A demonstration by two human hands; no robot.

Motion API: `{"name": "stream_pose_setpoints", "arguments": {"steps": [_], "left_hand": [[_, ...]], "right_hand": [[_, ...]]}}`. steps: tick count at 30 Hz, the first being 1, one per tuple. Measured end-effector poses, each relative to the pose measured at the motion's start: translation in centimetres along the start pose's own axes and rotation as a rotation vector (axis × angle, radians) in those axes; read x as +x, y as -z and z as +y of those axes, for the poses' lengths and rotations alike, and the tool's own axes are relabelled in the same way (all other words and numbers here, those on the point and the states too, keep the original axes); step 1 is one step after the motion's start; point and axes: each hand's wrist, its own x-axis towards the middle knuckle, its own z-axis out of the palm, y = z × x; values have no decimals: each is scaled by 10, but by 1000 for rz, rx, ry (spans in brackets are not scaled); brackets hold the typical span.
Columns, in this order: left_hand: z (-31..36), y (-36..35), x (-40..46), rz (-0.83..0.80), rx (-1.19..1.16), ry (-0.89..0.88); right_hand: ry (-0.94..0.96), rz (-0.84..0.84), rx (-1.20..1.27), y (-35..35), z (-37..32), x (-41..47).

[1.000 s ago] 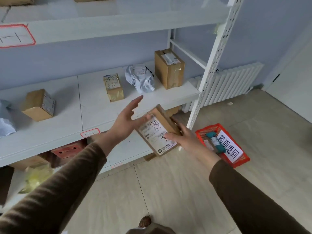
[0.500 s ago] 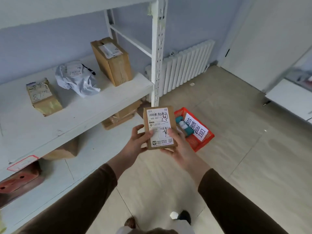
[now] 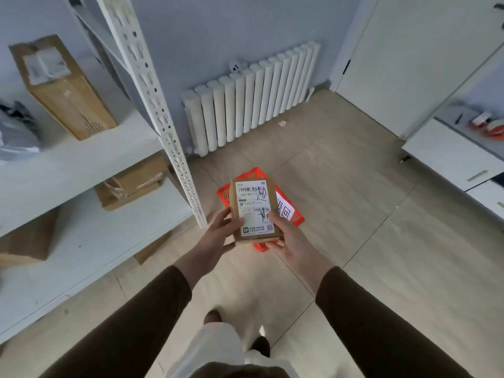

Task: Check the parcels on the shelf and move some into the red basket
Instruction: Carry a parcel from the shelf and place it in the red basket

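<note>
Above the red plastic mesh basket [image 3: 296,218], left hand [image 3: 218,236] and right hand [image 3: 290,241] clasp the small brown labelled cardboard parcel [image 3: 255,210]; advise lowering before fingers release.

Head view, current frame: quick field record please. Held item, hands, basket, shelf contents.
held item: small cardboard parcel, shipping label facing up with handwritten marks
left hand: grip on the parcel's left edge
right hand: grip on the parcel's right edge and near corner
red basket: on the floor, mostly hidden behind the parcel; white sign with characters partly visible
shelf: tall cardboard box and grey poly bag on the upper board; more boxes below
parcel status: not yet in the basket
</note>
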Motion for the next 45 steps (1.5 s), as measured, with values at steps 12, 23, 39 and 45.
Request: {"name": "stream_pose_setpoints", "arguments": {"steps": [12,23,39,45], "left_hand": [[13,-73,141,114,-74,124],[-34,-125,253,323,-165,184],[-265,-88,454,575,-44,343],[-329,-65,514,652,-36,433]], "right_hand": [[-113,95,-62,80,-70,119],[-213,-44,-419,149,-99,251],[-283,-146,-807,222,76,488],[-301,-179,-866,235,146,567]]}}
